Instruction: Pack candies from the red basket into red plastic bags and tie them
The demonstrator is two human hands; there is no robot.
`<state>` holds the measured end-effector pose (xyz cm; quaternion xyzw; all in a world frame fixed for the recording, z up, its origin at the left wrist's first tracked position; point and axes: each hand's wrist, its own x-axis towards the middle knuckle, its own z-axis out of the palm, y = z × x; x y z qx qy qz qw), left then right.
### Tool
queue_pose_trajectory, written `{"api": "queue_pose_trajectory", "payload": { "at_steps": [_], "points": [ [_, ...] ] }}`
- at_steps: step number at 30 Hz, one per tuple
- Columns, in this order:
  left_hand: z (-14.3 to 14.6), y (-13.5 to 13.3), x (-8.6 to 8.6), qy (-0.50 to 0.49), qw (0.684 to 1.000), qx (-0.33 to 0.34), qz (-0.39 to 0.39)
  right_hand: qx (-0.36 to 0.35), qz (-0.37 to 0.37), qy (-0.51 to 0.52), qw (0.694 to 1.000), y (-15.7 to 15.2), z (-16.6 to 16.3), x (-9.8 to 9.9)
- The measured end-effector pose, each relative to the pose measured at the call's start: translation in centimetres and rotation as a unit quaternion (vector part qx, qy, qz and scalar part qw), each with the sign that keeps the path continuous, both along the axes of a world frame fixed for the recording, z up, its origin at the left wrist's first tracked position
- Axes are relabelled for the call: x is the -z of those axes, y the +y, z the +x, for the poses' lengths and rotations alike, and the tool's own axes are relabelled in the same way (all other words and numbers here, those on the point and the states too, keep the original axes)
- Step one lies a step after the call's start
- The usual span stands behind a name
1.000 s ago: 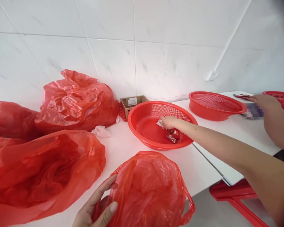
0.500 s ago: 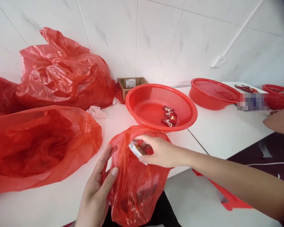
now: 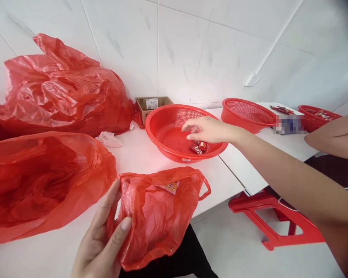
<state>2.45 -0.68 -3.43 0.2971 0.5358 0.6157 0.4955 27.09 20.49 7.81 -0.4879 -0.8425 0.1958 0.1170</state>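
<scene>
My left hand (image 3: pixel 100 239) grips the left edge of a small red plastic bag (image 3: pixel 156 222), which hangs with its mouth toward me at the table's front edge. Just inside the bag's far rim shows a small wrapped snack packet (image 3: pixel 171 187). Over the near red perforated basket (image 3: pixel 164 150) hovers my right hand (image 3: pixel 210 129), empty, its fingers apart and slightly curled. Beneath that hand, several small dark-red wrapped snacks (image 3: pixel 202 146) lie on the basket's right side, partly covered by it.
A big opened red bag (image 3: pixel 49 185) spreads at the left, with a full red bag (image 3: pixel 66 92) behind. A cardboard box (image 3: pixel 140 106) stands by the wall. More red baskets (image 3: pixel 237 117) sit to the right, near another person's arm (image 3: pixel 333 133). A red stool (image 3: pixel 281 220) is below.
My right hand has let go of a silvery wrapped packet and moved from the small bag up over the basket. The small bag has shifted left and down in view.
</scene>
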Motion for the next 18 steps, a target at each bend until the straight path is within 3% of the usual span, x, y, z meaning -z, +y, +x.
{"api": "queue_pose_trajectory", "payload": {
  "at_steps": [2,4,7,9,13,16,18],
  "points": [
    [-0.1,-0.1,-0.2,-0.009,1.000,-0.008,-0.006,0.011,-0.065,-0.201,0.977,3.3,1.2,1.8],
    [-0.1,-0.1,-0.7,-0.024,0.999,-0.012,-0.030,0.002,-0.127,-0.301,0.945,5.1,1.7,4.1],
    [-0.1,0.0,-1.7,-0.050,0.996,-0.021,-0.070,-0.006,-0.158,-0.313,0.937,5.7,1.4,6.8],
    [-0.1,0.1,-2.0,-0.065,0.994,-0.027,-0.083,-0.012,-0.175,-0.304,0.936,5.7,1.1,7.2],
    [-0.9,0.2,-1.8,-0.067,0.995,-0.023,-0.071,-0.007,-0.192,-0.246,0.950,6.2,1.4,4.9],
    [-1.5,0.3,-1.4,-0.061,0.996,-0.022,-0.056,0.023,-0.145,-0.071,0.987,5.3,1.8,1.8],
    [-1.4,0.5,-1.4,-0.062,0.996,-0.032,-0.046,0.012,-0.120,0.071,0.990,3.2,1.1,0.1]
  ]
}}
